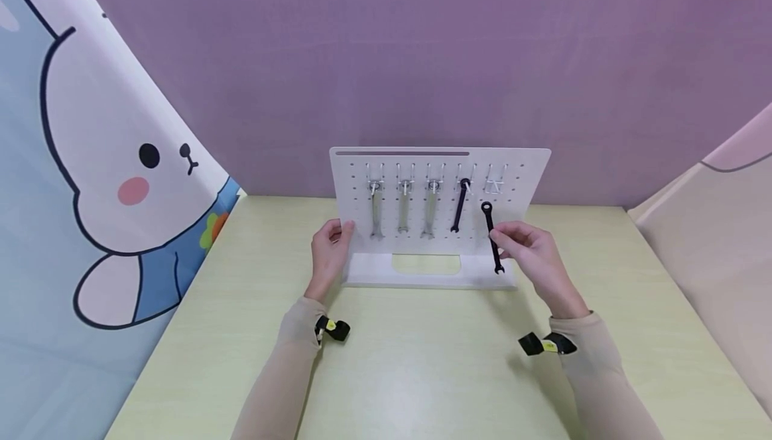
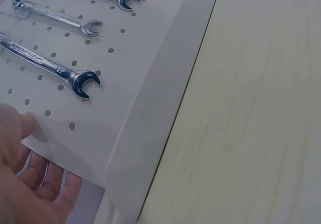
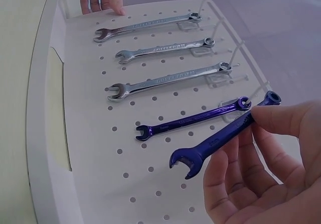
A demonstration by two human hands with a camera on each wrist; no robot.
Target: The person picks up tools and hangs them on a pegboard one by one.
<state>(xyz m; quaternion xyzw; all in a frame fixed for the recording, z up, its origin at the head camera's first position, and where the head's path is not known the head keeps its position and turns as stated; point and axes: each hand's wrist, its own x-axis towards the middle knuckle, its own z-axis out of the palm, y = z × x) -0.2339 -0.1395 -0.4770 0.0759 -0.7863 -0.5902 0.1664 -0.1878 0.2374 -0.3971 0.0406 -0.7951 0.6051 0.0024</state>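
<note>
A white pegboard (image 1: 446, 242) stands upright on the table with wrenches hung on its hooks. My left hand (image 1: 330, 252) holds the board's left edge, thumb on the front and fingers behind it. In my right hand (image 1: 537, 259), pinched between thumb and fingers, is a dark combination wrench (image 3: 220, 136), ring end up, in front of the board's right side. Beside it another dark wrench (image 3: 193, 118) hangs on a hook. Three silver wrenches (image 3: 170, 78) hang farther left. The rightmost hook (image 1: 493, 187) carries nothing, just above the held wrench.
The pale wood-grain table (image 1: 410, 373) extends in front of and beside the board. A purple cloth (image 1: 422, 58) rises behind it. On the left hangs a cartoon-printed cloth (image 1: 108, 192), on the right a light cloth (image 1: 724, 226).
</note>
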